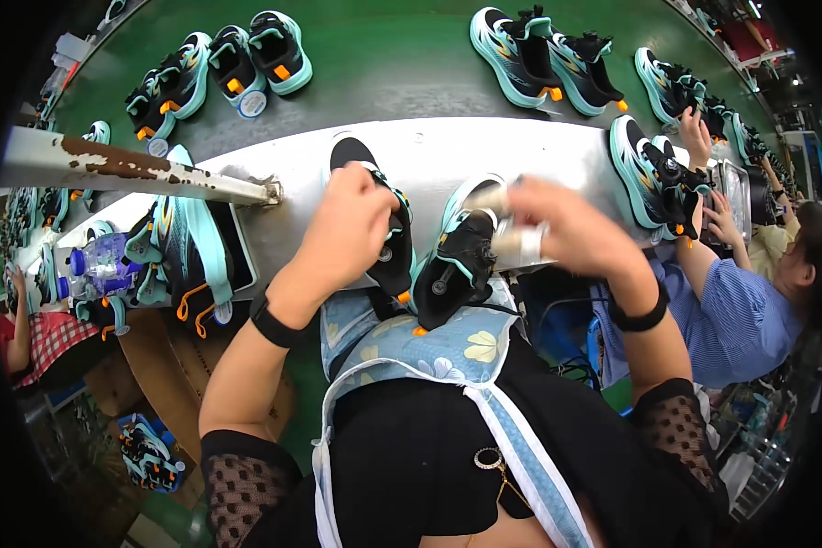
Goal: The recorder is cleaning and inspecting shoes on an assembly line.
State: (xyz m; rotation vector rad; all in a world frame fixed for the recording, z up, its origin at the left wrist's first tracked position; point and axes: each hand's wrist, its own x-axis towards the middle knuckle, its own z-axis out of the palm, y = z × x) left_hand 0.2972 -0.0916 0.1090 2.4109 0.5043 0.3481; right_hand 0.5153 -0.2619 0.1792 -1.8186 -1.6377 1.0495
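Observation:
Two black sneakers with mint-green soles and orange heel tabs lie before me at the bench edge, heels toward me. Over the left sneaker [393, 260], my left hand [349, 219] is closed, its fingers curled at the lacing; what they pinch is hidden. My right hand [575, 226] is smeared by motion just right of the right sneaker [457, 260]. Pale coverings wrap some of its fingers, and whether they grip anything does not show. The right sneaker leans against the left one, its opening facing me.
A white metal bench [521, 142] borders a green conveyor [384, 64] carrying several similar sneakers. A rusty white bar [146, 169] juts in from the left, above more sneakers and a plastic bottle [105, 256]. On the right, a co-worker in a blue striped shirt [735, 315] handles sneakers.

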